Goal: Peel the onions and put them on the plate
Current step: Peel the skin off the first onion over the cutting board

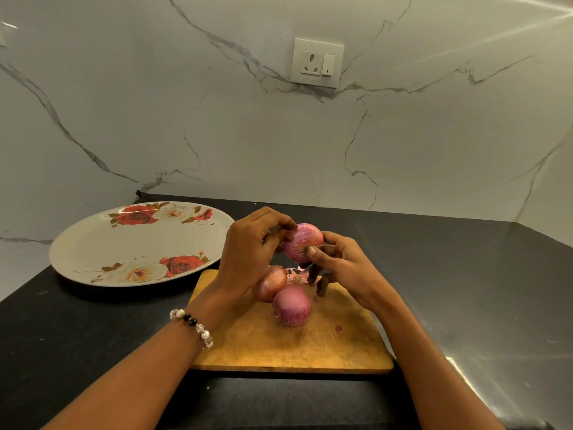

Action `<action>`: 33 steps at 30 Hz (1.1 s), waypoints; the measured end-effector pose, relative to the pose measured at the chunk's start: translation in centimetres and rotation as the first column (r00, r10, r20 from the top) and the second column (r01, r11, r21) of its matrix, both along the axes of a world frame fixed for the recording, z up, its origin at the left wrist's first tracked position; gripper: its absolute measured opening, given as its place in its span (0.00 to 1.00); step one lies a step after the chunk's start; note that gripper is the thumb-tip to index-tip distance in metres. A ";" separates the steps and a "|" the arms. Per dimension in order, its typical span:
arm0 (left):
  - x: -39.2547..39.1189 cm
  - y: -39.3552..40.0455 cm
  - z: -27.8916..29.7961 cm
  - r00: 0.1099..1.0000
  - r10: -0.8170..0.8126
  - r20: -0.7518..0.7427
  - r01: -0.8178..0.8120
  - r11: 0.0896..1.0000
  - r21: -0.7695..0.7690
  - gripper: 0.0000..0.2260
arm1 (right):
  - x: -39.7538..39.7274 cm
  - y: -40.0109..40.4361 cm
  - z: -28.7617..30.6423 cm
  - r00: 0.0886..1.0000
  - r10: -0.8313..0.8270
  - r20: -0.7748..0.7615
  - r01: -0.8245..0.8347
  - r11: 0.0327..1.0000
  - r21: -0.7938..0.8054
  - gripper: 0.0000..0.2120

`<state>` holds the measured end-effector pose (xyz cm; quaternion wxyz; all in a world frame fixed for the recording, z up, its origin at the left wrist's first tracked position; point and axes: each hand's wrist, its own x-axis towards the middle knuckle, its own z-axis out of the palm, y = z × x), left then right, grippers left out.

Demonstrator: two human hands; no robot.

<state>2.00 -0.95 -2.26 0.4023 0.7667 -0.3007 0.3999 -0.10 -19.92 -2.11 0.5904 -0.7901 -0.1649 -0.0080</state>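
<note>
Together, left hand (pixel 248 246) and right hand (pixel 344 265) grip one onion (pixel 302 246), fingers curled.

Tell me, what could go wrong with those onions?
The onion is held in the air between the left hand and right hand; if it slips, it could drop onto the two onions on the board and send them rolling. Peel scraps might scatter on the counter.
</note>
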 end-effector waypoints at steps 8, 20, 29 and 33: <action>0.3 0.7 0.2 0.998 -0.065 0.011 0.064 0.996 0.055 0.08 | -0.2 -0.1 0.1 0.999 0.032 -0.008 -0.032 0.999 -0.037 0.14; 0.2 0.8 0.3 0.995 -0.087 -0.043 0.091 0.993 0.077 0.05 | 0.0 -0.2 -0.1 1.000 0.015 0.008 -0.014 0.998 -0.063 0.16; -0.6 0.0 0.7 0.816 -0.213 -0.538 0.080 0.962 -0.260 0.19 | 0.1 -0.2 -0.1 0.999 0.006 0.054 -0.007 1.000 0.005 0.17; -0.8 -0.2 0.8 0.748 -0.287 -0.599 0.108 0.942 -0.316 0.24 | 0.4 -0.3 -0.4 0.995 -0.008 0.100 0.008 1.000 -0.001 0.19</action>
